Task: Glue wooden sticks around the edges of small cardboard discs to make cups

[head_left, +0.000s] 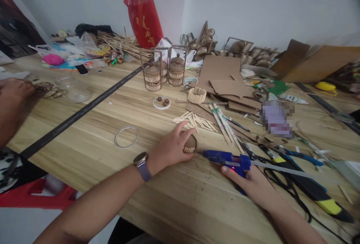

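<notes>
The left hand (171, 144) is covering part of the round stick-edged base (191, 143). The glue gun (225, 157) is hiding some fingers of the right hand (257, 184). Pixelation is blurring a purple item (277, 120). The picture's right edge is cutting off a cardboard box (323, 64), the left edge a co-worker's arm (9, 105).

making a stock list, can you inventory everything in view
Plastic glue gun: 1, blue, front right
Round stick-edged disc: 1, brown, front centre
Short wooden sticks: many, pale, centre
Round stick-walled cup: 1, pale, behind sticks
Tall-handled lidded baskets: 3, brown, back centre
Round beads: about 4, brown, before baskets
Large thin ring: 1, white, centre left
Cardboard sheets: several, brown, back right
Cardboard box: 1, brown, far right
Upright bag: 1, red, back
Other clutter: uncounted, mixed, back, left, right
Another person's hand: 1, far left
Left hand: 1, at disc
Right hand: 1, holding glue gun
</notes>
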`<state>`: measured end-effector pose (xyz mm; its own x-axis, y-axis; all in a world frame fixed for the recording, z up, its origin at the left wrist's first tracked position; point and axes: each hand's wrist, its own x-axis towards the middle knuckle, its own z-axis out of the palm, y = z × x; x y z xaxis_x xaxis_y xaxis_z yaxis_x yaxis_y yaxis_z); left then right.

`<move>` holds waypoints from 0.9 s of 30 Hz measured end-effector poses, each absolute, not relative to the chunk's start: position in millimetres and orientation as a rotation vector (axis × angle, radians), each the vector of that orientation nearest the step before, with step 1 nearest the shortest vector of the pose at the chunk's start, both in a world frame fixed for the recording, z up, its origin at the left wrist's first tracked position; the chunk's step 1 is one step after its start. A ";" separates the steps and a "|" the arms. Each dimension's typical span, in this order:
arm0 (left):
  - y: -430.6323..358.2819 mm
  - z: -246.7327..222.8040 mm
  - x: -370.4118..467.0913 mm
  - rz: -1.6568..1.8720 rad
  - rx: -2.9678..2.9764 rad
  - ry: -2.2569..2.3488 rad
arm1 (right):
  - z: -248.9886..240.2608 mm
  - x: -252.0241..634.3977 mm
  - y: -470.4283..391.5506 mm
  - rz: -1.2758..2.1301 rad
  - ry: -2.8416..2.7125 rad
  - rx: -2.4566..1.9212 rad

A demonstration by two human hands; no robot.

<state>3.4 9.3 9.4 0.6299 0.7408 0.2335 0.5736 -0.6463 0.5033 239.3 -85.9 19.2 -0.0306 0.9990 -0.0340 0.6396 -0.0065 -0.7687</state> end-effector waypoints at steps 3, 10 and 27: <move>9.4 9.9 3.5 0.579 2.473 1.057 | 14.8 239.4 -86.5 0.824 -1.780 -1.707; 10.2 9.4 3.0 0.595 2.457 1.036 | 19.5 232.2 -85.6 0.799 -1.795 -1.709; 10.4 11.7 3.2 0.569 2.469 1.034 | 19.5 225.8 -86.0 0.744 -1.853 -1.750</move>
